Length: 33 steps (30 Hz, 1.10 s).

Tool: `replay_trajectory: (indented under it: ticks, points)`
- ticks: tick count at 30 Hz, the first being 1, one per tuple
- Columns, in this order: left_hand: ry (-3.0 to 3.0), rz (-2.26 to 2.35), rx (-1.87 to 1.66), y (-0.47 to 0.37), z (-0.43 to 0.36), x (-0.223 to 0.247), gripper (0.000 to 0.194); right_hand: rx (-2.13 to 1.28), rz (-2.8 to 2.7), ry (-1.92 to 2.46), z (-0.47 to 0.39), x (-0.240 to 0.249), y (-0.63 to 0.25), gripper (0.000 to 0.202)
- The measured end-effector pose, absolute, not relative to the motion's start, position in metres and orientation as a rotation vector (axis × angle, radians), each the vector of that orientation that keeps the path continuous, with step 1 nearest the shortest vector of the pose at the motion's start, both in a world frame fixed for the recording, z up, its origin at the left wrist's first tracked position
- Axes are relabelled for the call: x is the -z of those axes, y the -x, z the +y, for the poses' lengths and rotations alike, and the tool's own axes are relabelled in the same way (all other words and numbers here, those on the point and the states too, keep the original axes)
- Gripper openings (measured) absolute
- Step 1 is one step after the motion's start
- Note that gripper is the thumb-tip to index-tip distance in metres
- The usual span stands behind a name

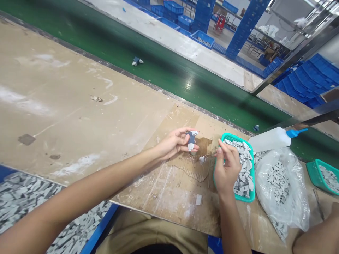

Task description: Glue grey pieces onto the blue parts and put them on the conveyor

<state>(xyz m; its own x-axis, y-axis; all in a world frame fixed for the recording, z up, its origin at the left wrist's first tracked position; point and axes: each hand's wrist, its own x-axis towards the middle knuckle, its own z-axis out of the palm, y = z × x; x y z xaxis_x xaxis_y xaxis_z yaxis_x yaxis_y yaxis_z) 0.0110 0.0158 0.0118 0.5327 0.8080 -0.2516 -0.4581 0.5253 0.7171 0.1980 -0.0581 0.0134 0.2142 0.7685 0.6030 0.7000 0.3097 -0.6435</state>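
My left hand (177,143) grips a small dark-blue and white plastic part (191,139) between thumb and fingers, above a stained piece of cardboard (196,169). My right hand (227,164) is at the left side of a turquoise basket (252,169), its thumb and fingertips pinched together. Whatever lies between those fingertips is too small to make out. Grey and white plastic pieces (245,165) fill the basket. A small white piece (202,159) rests on the cardboard between my hands.
A white squeeze bottle (272,138) with a blue nozzle lies beyond a clear bag (296,190) of small parts. Another green basket (315,173) and a co-worker's arm (317,233) are at the right. A green conveyor belt (111,54) carries a part (137,61). A blue-edged bin (99,225) is at lower left.
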Motion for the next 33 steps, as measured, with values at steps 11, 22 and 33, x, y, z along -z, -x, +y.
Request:
replay_trajectory:
  ticks: [11, 22, 33]
  points:
    - [-0.381, 0.825, -0.782, -0.008, 0.024, -0.027, 0.061, -0.213, -0.999, 1.458, -0.055, -0.027, -0.218, 0.030]
    - [-0.591, 1.023, -0.926, -0.004, 0.042, -0.017, 0.037, -0.144, -1.508, 2.137, -0.051, -0.003, -0.246, 0.041]
    - [-0.423, 1.084, -1.097, 0.004, 0.081, -0.009, 0.042, 0.201, -1.478, 1.692, -0.079, -0.086, -0.297, 0.026]
